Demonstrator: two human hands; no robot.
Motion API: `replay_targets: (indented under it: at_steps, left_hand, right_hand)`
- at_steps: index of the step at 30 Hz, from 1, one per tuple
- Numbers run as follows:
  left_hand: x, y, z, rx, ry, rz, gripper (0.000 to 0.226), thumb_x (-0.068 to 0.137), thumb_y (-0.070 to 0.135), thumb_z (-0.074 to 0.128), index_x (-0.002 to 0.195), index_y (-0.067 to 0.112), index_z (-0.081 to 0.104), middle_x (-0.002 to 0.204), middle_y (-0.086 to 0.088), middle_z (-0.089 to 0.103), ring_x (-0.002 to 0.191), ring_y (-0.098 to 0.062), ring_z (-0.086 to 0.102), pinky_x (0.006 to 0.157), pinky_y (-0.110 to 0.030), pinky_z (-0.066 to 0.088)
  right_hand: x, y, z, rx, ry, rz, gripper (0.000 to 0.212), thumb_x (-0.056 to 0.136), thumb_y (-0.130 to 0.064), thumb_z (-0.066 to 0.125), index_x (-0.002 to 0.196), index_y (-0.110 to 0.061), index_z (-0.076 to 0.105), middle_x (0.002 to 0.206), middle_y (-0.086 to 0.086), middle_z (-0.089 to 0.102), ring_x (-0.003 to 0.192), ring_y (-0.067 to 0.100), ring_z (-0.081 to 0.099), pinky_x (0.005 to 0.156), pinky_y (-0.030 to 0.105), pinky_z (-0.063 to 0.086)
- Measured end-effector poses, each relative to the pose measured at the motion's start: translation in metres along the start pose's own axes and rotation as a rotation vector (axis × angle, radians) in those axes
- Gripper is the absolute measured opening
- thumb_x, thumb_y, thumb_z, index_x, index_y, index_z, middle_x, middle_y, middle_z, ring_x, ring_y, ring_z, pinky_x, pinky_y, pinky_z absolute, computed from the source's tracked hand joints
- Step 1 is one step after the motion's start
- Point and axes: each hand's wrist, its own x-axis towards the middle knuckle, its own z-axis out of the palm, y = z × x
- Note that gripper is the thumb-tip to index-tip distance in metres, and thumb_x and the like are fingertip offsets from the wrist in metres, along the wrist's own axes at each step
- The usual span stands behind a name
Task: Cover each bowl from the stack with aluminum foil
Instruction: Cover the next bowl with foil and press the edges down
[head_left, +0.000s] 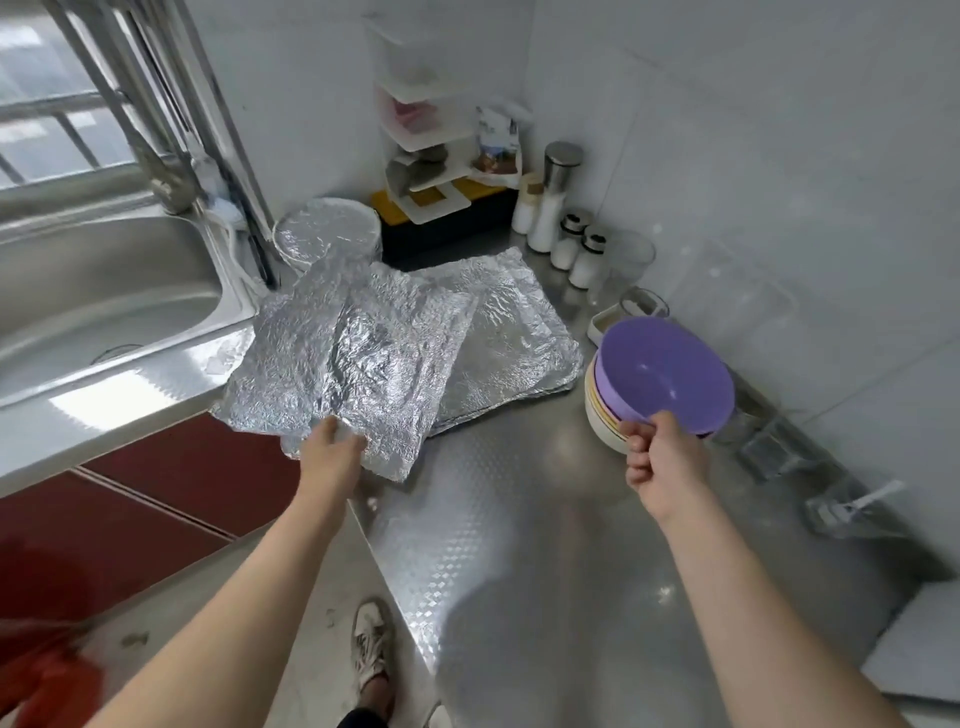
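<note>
1. Steel counter (519, 519): the bare patch sat near me, between the two hands. The sink (104, 291) was off to the left.
2. Loose foil sheet (353, 353): its near edge was lifted and it ran away from me toward the back wall, its far part overlapping the foil pile (514, 338) lying flat behind it.
3. Covered bowl (327, 231): it stood at the back by the sink corner, already foiled, so I judged one done.
4. Bowl stack (602, 421): on the counter's right side, right of the foil pile and apart from it.
5. Purple bowl (670, 374): top of the stack, tilted with the near rim raised and the opening facing me.
6. Left hand (332, 447): I had it pinching the sheet's near edge, fingers curled into the foil.
7. Right hand (660, 457): I had it gripping the purple bowl's near rim, thumb on top and fingers curled below.
8. Key relation: the bowl lay to the right of the sheet with bare counter between. My read is that the bowl goes down there first, then the sheet swings right over it.
</note>
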Motion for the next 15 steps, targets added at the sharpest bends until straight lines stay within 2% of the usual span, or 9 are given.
replay_targets:
  at_steps: [1, 4, 7, 8, 10, 11, 13, 15]
  left_hand:
    - [0.004, 0.0, 0.0, 0.054, -0.034, -0.006, 0.063, 0.094, 0.009, 0.056, 0.152, 0.011, 0.03, 0.151, -0.011, 0.04, 0.113, -0.029, 0.058, 0.098, -0.041, 0.048]
    - [0.003, 0.007, -0.003, 0.154, -0.061, -0.013, 0.062, 0.097, 0.014, 0.056, 0.152, 0.013, 0.027, 0.141, -0.017, 0.046, 0.09, -0.029, 0.062, 0.077, -0.035, 0.048]
    - [-0.008, 0.011, -0.005, 0.351, 0.048, 0.115, 0.047, 0.097, 0.03, 0.054, 0.14, 0.015, 0.045, 0.116, -0.012, 0.061, 0.095, -0.029, 0.062, 0.082, -0.034, 0.045]
    - [-0.013, 0.015, -0.002, 0.294, 0.032, 0.147, 0.039, 0.097, 0.033, 0.054, 0.131, 0.014, 0.054, 0.11, -0.013, 0.065, 0.085, -0.027, 0.063, 0.078, -0.034, 0.047]
    - [-0.033, 0.026, 0.011, 0.023, -0.142, 0.096, 0.032, 0.098, 0.038, 0.054, 0.117, 0.013, 0.061, 0.085, -0.012, 0.067, 0.06, -0.022, 0.059, 0.058, -0.028, 0.046]
    - [-0.043, 0.032, 0.018, -0.074, -0.256, 0.052, 0.032, 0.098, 0.044, 0.052, 0.115, 0.018, 0.061, 0.081, -0.008, 0.067, 0.059, -0.023, 0.062, 0.054, -0.028, 0.047]
    - [-0.059, 0.037, 0.035, -0.131, -0.453, 0.001, 0.039, 0.096, 0.057, 0.045, 0.119, 0.028, 0.057, 0.095, -0.003, 0.07, 0.073, -0.03, 0.072, 0.059, -0.035, 0.055]
    - [-0.065, 0.033, 0.046, -0.089, -0.513, -0.026, 0.045, 0.096, 0.06, 0.042, 0.124, 0.027, 0.057, 0.106, -0.004, 0.071, 0.08, -0.034, 0.073, 0.063, -0.038, 0.058]
  right_hand:
    - [-0.001, 0.001, -0.001, -0.004, 0.005, -0.036, 0.036, 0.091, -0.02, 0.034, 0.068, -0.01, 0.059, 0.04, -0.01, 0.037, 0.03, 0.004, 0.022, 0.034, 0.014, 0.014]
    - [-0.006, 0.0, -0.002, -0.037, -0.005, -0.19, 0.037, 0.091, -0.014, 0.037, 0.062, -0.008, 0.059, 0.047, -0.001, 0.043, 0.033, 0.007, 0.023, 0.036, 0.019, 0.015]
    - [-0.019, -0.006, -0.001, -0.14, -0.127, -0.331, 0.04, 0.093, -0.007, 0.038, 0.056, -0.003, 0.054, 0.044, 0.001, 0.046, 0.033, 0.007, 0.026, 0.035, 0.018, 0.017]
    - [-0.024, -0.008, -0.002, -0.22, -0.183, -0.367, 0.04, 0.094, -0.005, 0.038, 0.057, 0.001, 0.054, 0.039, -0.002, 0.045, 0.032, 0.006, 0.027, 0.034, 0.017, 0.018]
    - [-0.029, -0.006, -0.003, -0.415, -0.28, -0.391, 0.042, 0.095, -0.005, 0.041, 0.057, 0.004, 0.056, 0.035, -0.004, 0.043, 0.032, 0.006, 0.029, 0.036, 0.016, 0.023]
    - [-0.03, -0.002, -0.004, -0.51, -0.325, -0.384, 0.043, 0.095, -0.006, 0.043, 0.056, 0.003, 0.057, 0.037, -0.002, 0.046, 0.033, 0.006, 0.031, 0.037, 0.016, 0.025]
    - [-0.031, 0.005, -0.004, -0.673, -0.406, -0.349, 0.045, 0.094, -0.007, 0.046, 0.051, -0.002, 0.058, 0.045, 0.008, 0.052, 0.037, 0.008, 0.035, 0.04, 0.018, 0.029]
    - [-0.026, 0.014, -0.006, -0.795, -0.454, -0.285, 0.046, 0.092, -0.008, 0.046, 0.048, -0.003, 0.057, 0.05, 0.012, 0.056, 0.038, 0.009, 0.04, 0.042, 0.017, 0.032]
